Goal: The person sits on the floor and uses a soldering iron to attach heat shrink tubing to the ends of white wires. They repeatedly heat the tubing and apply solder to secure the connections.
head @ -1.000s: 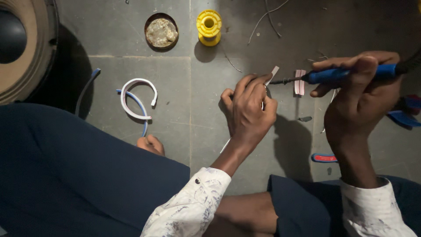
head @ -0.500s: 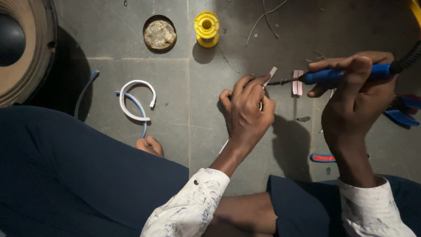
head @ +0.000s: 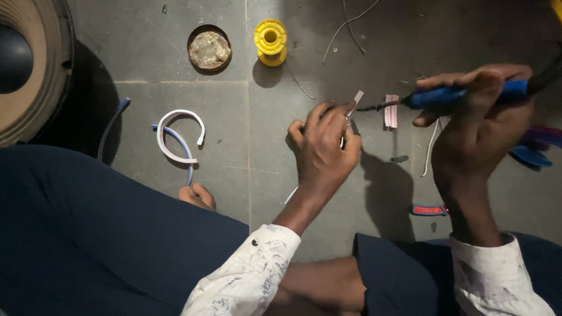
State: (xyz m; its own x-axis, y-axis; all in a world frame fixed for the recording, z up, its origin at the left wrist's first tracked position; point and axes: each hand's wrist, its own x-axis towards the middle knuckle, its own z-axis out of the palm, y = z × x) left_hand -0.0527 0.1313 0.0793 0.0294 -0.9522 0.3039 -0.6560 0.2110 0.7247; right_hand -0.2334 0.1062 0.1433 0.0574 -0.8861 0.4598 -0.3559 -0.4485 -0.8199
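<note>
My left hand (head: 323, 153) pinches the end of a thin white wire (head: 353, 105) above the grey tiled floor. My right hand (head: 477, 126) grips a blue-handled soldering iron (head: 462, 95) held level, its dark metal tip (head: 374, 107) pointing left and touching the wire end at my left fingertips. The wire's other end trails down under my left wrist. Both sleeves are white and speckled.
A yellow spool (head: 270, 40) and a round tin of pale paste (head: 209, 49) sit at the top. A curled white and blue cable (head: 175, 137) lies left, a speaker cone (head: 26, 64) far left. Blue-handled pliers (head: 535, 149) lie right, a small pink strip (head: 391, 111) by the tip.
The iron's tip has stayed against the wire end. Both hands have barely shifted; the view has moved slightly.
</note>
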